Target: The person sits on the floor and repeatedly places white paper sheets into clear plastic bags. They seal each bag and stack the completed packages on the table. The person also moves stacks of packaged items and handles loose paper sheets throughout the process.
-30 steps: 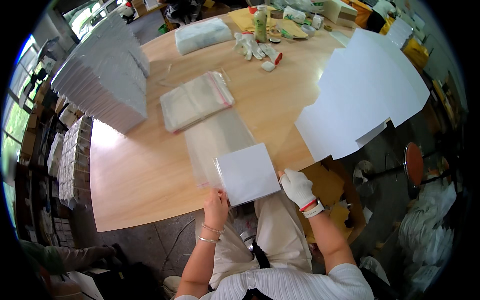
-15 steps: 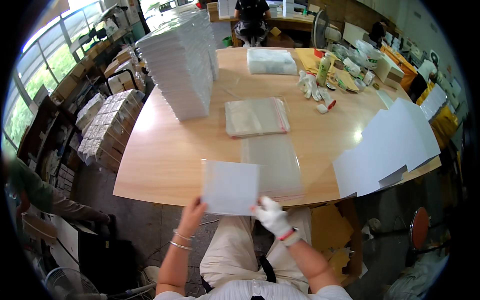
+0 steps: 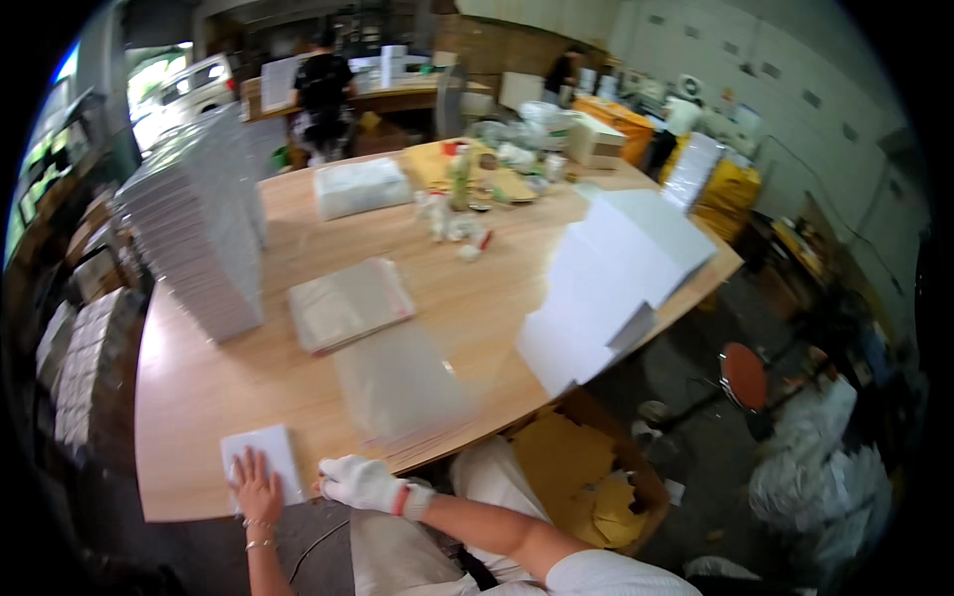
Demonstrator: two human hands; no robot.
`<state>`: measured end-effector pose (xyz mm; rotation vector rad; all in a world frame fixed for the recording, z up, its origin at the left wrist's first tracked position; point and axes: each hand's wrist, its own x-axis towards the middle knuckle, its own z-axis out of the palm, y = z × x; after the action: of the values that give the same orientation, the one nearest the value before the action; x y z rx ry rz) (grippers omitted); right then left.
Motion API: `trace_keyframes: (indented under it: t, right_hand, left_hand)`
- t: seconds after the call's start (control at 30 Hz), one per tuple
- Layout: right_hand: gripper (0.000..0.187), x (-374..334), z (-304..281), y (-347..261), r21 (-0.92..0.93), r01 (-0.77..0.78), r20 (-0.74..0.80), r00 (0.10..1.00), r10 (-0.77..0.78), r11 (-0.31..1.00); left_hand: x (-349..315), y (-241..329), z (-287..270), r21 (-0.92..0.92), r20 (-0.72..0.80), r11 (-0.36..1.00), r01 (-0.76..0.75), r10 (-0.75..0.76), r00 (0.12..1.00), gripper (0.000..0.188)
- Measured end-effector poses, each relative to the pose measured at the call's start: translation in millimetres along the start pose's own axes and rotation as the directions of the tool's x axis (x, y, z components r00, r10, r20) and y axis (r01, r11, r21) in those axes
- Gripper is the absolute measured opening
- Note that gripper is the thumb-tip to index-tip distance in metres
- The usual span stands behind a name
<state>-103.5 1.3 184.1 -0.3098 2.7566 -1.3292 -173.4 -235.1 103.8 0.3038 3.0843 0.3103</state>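
Observation:
A white rectangular packet, seemingly in clear film, lies at the near left edge of the table. My bare left hand rests flat on it, fingers spread, with bracelets at the wrist. To its right, by the table edge, is my right hand in a white glove. Its fingers look curled together, bare tips showing, and I see nothing held in them. Beyond it lies a layer of clear plastic bags. Behind that sits a thicker pile of clear bags with a reddish edge.
A tall film-wrapped stack of white sheets stands at the left. White sheets lie fanned on the right. Gloves, a bottle and a white bundle are farther back. A carton of brown paper sits below the edge.
The view has swung right. The white packet, held in both hands before, now lies on the table at the left under my left hand. My right hand has let go of it.

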Motion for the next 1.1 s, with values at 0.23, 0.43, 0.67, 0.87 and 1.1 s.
trace_keyframes:
  t: [0.23,0.43,0.67,0.87,1.1]
  right_hand:
    - [0.019,-186,-295,-29,-0.645,-0.172,-0.737,0.4,-0.545,0.745]
    - [0.021,-211,-364,-7,-0.645,-0.348,-0.737,0.518,-0.434,0.68]
    - [0.023,-223,-377,12,-0.761,-0.33,-0.635,0.558,-0.534,0.559]
    - [0.031,-244,-408,21,-0.92,-0.244,-0.388,0.679,-0.623,0.308]
    - [0.034,-250,-368,-15,-0.957,-0.185,-0.286,0.717,-0.636,0.222]
  left_hand:
    - [-5,6,-4,0.103,-0.069,0.994,0.044,-0.037,0.997,0.06]
    - [-10,28,-8,-0.034,-0.372,0.984,-0.174,0.149,0.916,0.067]
    - [-25,66,-48,-0.152,-0.451,0.896,-0.417,0.313,0.836,0.062]
    - [-23,124,-64,-0.508,-0.235,0.751,-0.422,0.35,0.907,0.024]
    - [-41,349,-102,-0.932,-0.161,0.092,-0.35,0.762,0.628,0.019]
